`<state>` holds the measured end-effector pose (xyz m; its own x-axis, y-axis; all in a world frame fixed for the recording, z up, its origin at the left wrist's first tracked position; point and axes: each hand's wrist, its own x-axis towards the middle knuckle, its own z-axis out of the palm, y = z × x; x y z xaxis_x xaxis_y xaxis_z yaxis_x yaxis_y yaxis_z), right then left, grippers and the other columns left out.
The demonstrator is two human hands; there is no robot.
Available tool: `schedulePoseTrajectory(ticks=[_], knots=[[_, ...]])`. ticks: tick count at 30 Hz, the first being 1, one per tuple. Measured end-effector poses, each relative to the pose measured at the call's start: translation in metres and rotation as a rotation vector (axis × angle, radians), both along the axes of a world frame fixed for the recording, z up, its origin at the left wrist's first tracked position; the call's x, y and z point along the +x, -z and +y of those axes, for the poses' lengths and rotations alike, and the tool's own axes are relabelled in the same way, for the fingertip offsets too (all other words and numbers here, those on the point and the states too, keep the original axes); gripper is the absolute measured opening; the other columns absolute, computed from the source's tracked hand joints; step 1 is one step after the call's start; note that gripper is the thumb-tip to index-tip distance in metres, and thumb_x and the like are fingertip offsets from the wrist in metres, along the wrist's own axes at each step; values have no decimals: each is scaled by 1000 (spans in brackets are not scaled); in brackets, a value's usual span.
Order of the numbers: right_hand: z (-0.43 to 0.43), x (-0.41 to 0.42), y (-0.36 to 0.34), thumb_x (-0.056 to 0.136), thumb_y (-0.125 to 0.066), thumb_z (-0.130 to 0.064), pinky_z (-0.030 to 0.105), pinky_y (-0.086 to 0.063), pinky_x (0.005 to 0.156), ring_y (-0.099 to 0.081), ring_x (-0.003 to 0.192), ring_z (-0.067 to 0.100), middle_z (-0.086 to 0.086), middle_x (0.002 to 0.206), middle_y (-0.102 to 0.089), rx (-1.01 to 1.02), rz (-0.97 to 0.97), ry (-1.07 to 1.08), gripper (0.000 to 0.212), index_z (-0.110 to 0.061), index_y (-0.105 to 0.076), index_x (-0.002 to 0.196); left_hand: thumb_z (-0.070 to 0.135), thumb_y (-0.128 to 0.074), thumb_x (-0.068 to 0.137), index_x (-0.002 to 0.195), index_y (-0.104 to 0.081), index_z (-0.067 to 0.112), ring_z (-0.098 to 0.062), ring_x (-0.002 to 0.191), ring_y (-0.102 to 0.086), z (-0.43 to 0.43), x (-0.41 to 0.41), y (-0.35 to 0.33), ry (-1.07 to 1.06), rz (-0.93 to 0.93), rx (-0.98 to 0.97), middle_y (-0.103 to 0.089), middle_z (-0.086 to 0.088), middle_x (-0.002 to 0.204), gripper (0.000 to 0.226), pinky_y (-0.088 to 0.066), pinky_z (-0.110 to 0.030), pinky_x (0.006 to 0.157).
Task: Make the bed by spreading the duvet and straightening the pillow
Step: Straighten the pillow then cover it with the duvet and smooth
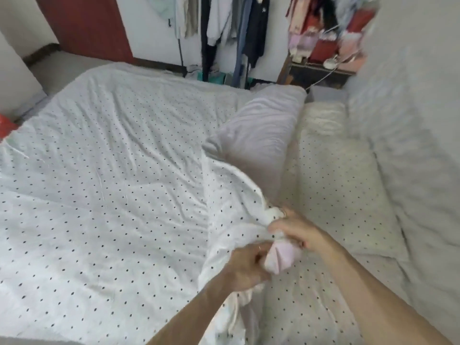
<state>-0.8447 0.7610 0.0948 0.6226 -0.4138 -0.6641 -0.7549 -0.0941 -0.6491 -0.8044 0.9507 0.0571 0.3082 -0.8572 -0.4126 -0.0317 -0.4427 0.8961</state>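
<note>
Hands at the duvet's corner: my left hand and right hand both clench the bunched edge of the dotted duvet beside the pillow, spreading underway; next, probably, drawing that corner flat.

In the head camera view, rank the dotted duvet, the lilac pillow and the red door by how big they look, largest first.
1. Dotted duvet, filling most of the frame.
2 and 3. Lilac pillow and red door look alike in size; the door is cropped and farther off, so unranked.
</note>
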Motion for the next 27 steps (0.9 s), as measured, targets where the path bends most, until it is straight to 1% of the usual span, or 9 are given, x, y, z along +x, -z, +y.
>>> schedulePoseTrajectory(ticks=[3,5,7,9,11,15,20,24,27], knots=[[-15,-85,-15,80,-73,-17,19,-46,85,-51,121,10,-5,143,-49,-99,18,10,77,-22,-40,150,1,-61,78,90,-69,19,-16,79,-69,-36,-1,-22,119,266,110,-72,-2,90,23,-51,-29,68],[-16,-148,-25,85,-69,-17,14,-36,89,-41,122,3,-8,149,-43,-134,-38,65,76,-25,-36,153,3,-55,80,106,-58,21,-16,90,-65,-79,0,-33,-28,-230,145,-65,-2,108,32,-49,-33,72],[-4,-188,-27,87,-64,-19,13,-39,84,-53,114,-1,-9,152,-44,-153,-98,60,69,-30,-40,151,6,-56,79,140,-32,31,-26,128,-41,-117,6,-43,63,-876,133,-33,-7,144,71,-40,-40,102],[6,-216,-32,87,-60,-20,10,-47,67,-66,85,-4,-15,145,-48,-177,-135,45,64,-34,-43,148,11,-56,84,152,-14,37,-32,147,-2,-158,2,-57,404,-1350,186,5,-6,160,84,-9,-56,117],[7,-248,-41,87,-57,-19,18,-56,70,-70,83,2,-15,139,-56,-212,-182,50,59,-36,-49,143,16,-58,88,147,-34,35,-27,150,10,-203,-24,-64,866,-1623,174,4,-1,164,67,6,-60,115],[-28,-320,-50,88,-54,-16,6,-44,57,-59,66,-14,-14,131,-62,-380,-261,207,54,-38,-51,138,27,-52,88,130,-51,37,-16,123,-54,-265,-79,-85,1068,-1627,216,-65,11,120,43,-24,-46,114],[-99,-480,-40,79,-52,-2,9,-43,52,-60,58,-5,-33,92,-70,-569,-344,746,68,-60,-57,114,25,-54,88,130,-52,40,-19,107,-58,-381,-216,-106,805,-1815,-253,-68,12,109,44,-38,-42,95],[-123,-595,73,85,-61,-13,7,-45,68,-63,91,-12,-35,97,-68,-624,-154,1028,51,-59,-59,107,16,-66,77,113,-69,34,-20,103,-59,-450,-382,-18,956,-1772,-517,-70,10,96,40,-41,-43,95],[-117,-621,205,92,-57,-15,30,-48,89,-60,117,16,-11,125,-63,-523,126,1021,49,-40,-50,133,16,-83,67,103,-76,26,-26,103,-66,-448,-435,106,903,-1656,-596,-73,0,100,38,-51,-47,95]])
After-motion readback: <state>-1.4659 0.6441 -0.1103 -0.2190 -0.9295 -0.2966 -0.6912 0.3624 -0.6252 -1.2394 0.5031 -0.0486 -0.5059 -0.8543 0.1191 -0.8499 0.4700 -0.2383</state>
